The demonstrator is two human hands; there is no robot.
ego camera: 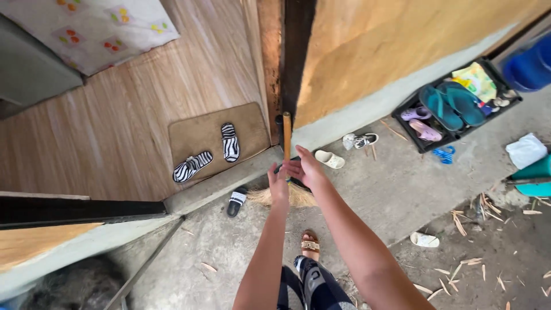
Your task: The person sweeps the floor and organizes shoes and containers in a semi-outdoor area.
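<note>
Two forearms reach forward over one sandalled foot (310, 245). Left hand (279, 186) closed round the broom handle (287, 136) low down; right hand (305, 166) beside it, fingers loosely curled against the stick. Straw broom head (298, 197) fans out just under both hands on the concrete step. Beyond: two zebra slippers (209, 155) on one brown mat (201, 135); bare wood floor left.
</note>
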